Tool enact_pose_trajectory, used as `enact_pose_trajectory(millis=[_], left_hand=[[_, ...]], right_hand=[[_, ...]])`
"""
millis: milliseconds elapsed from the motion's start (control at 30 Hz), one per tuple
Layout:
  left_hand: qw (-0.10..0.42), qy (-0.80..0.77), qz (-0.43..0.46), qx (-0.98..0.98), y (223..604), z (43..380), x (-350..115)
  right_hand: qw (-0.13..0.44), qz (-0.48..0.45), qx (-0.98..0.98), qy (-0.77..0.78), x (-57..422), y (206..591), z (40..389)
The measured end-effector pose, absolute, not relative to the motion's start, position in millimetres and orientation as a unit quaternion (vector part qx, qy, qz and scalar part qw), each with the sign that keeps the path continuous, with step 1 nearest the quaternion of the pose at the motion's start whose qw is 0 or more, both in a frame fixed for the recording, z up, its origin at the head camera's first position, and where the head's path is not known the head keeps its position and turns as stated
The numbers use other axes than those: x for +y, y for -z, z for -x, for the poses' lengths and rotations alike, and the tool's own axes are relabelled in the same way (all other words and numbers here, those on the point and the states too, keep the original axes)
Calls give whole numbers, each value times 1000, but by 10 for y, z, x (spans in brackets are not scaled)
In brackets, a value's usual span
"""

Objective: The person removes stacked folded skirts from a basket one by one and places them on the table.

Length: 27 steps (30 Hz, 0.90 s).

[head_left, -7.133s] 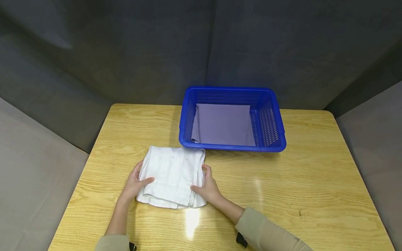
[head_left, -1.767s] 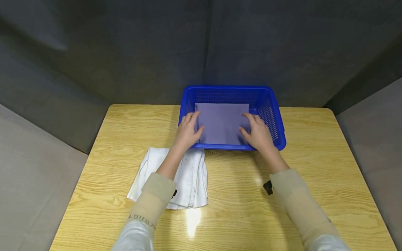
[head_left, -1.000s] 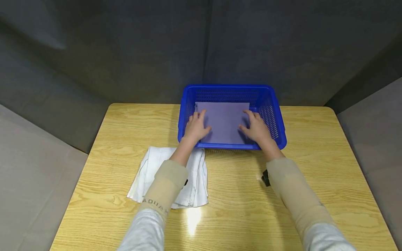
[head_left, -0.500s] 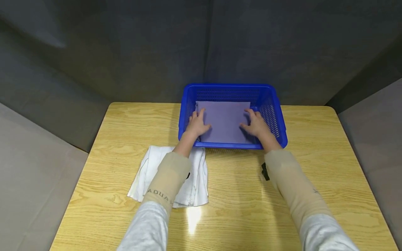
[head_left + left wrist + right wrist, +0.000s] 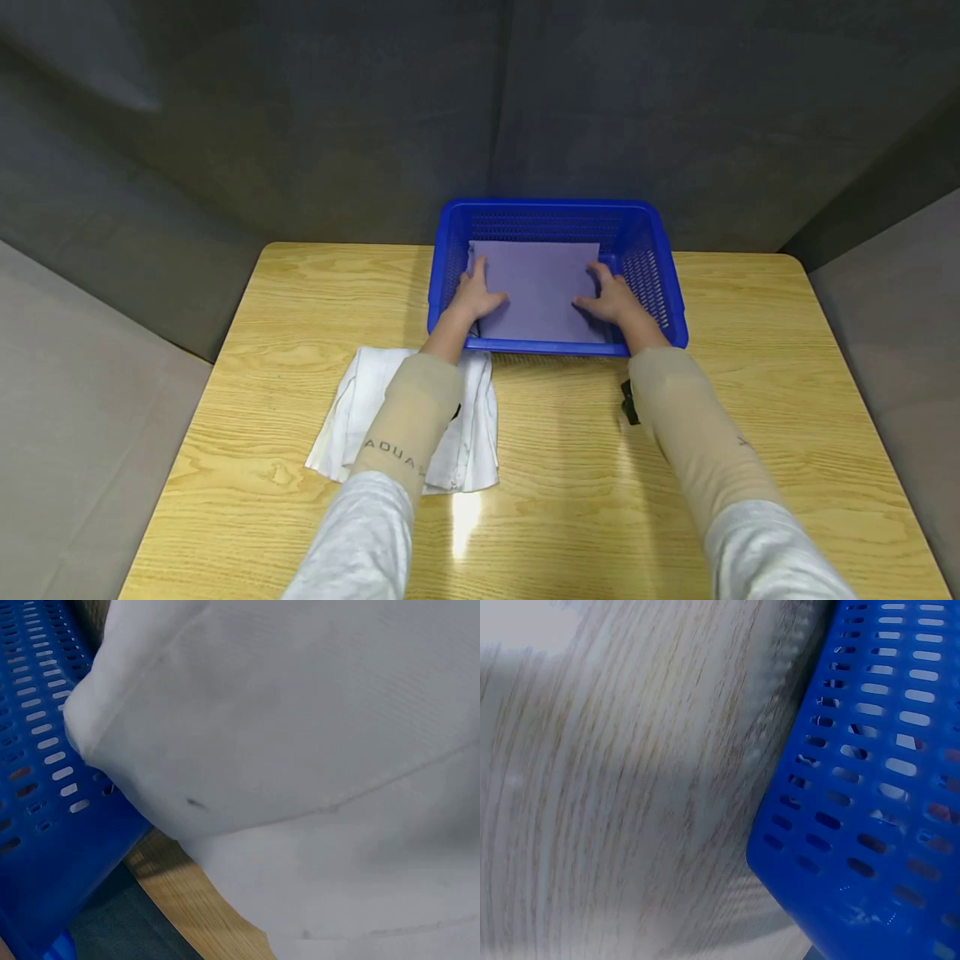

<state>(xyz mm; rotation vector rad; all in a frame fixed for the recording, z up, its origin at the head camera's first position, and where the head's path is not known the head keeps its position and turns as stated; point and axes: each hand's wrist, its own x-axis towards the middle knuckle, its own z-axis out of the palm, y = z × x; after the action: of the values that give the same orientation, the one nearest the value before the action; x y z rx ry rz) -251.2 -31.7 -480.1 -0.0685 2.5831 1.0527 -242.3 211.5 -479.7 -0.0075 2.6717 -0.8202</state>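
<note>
A folded purple cloth [image 5: 538, 292] lies flat in a blue plastic basket [image 5: 558, 347] in the head view. Over its left edge lies my left hand [image 5: 474, 298], index finger reaching forward and thumb stretched out on top. At the opposite edge, my right hand [image 5: 613, 300] has its thumb and index finger spread apart over the fabric. The other fingers of both hands are largely hidden between the cloth and the basket's sides. Beneath my left forearm sits a folded white garment [image 5: 360, 408], which fills most of the left wrist view with its seams [image 5: 330, 808].
The basket stands at the back of a wooden table [image 5: 562, 517], close to a dark curtain [image 5: 375, 125]. In the right wrist view, the basket's slotted wall [image 5: 877, 780] rises beside the tabletop [image 5: 630, 787]. Pale panels [image 5: 97, 400] flank the table.
Seven seconds ago both hands held the white garment on the table; they have since moved into the basket. Over the last second they shift only slightly at the purple cloth's edges.
</note>
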Motion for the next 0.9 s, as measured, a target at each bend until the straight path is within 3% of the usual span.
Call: enact_pose_trajectory(millis=[900], left_hand=[[189,-352,-3,917,4878,2567,-365]], right_hand=[[202,-21,914,350,2102,4807,2436]])
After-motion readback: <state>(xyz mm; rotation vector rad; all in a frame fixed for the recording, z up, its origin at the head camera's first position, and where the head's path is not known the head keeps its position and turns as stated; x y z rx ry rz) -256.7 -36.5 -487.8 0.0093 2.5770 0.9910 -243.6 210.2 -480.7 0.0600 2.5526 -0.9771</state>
